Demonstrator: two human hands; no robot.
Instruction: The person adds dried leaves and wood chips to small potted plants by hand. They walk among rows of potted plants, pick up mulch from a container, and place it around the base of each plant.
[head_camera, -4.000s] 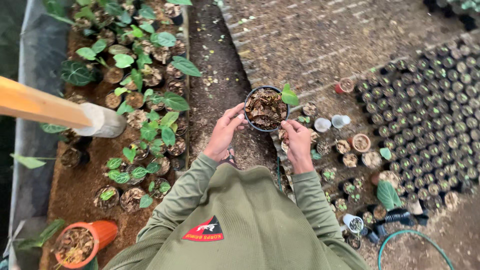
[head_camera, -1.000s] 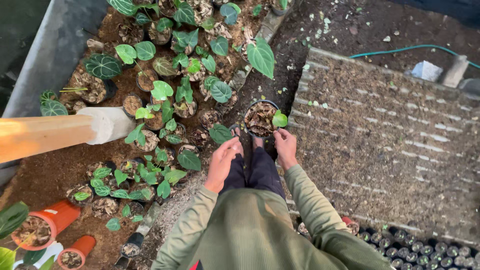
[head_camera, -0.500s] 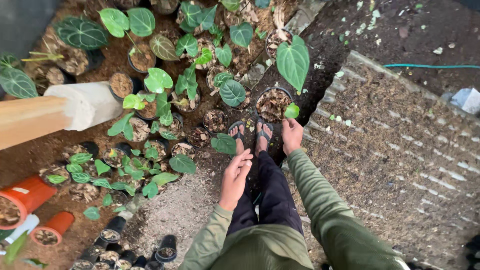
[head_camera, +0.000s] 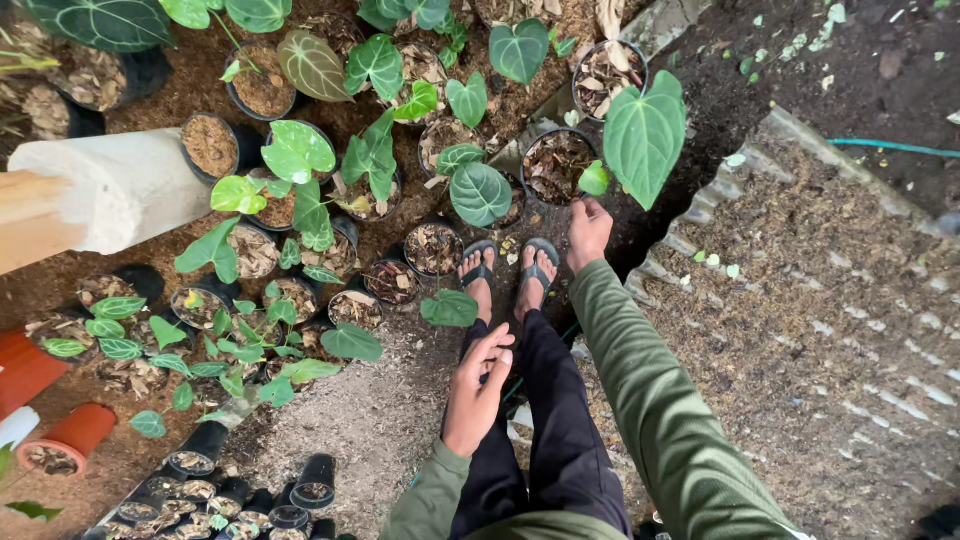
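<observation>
Black pot (head_camera: 556, 165) with dry leaf mulch on ground, at 12 o'clock from sandalled feet (head_camera: 508, 272), among other potted plants. Large green heart-shaped leaf (head_camera: 643, 130) hangs over pot's 3 o'clock edge.

Right hand (head_camera: 588, 232) at pot's 5 o'clock rim, fingers curled on rim; exact grip cannot tell.

Left hand (head_camera: 476, 390) well apart, at 7 o'clock from pot, resting on dark trouser thigh, fingers loosely spread, holding nothing.

White post (head_camera: 115, 190) at 9 o'clock. Corrugated sheet (head_camera: 820, 310) at 3 o'clock.

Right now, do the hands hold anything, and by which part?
The right hand touches the near rim of a black pot; a full grip cannot be told. The left hand holds nothing, resting on the thigh.
</observation>
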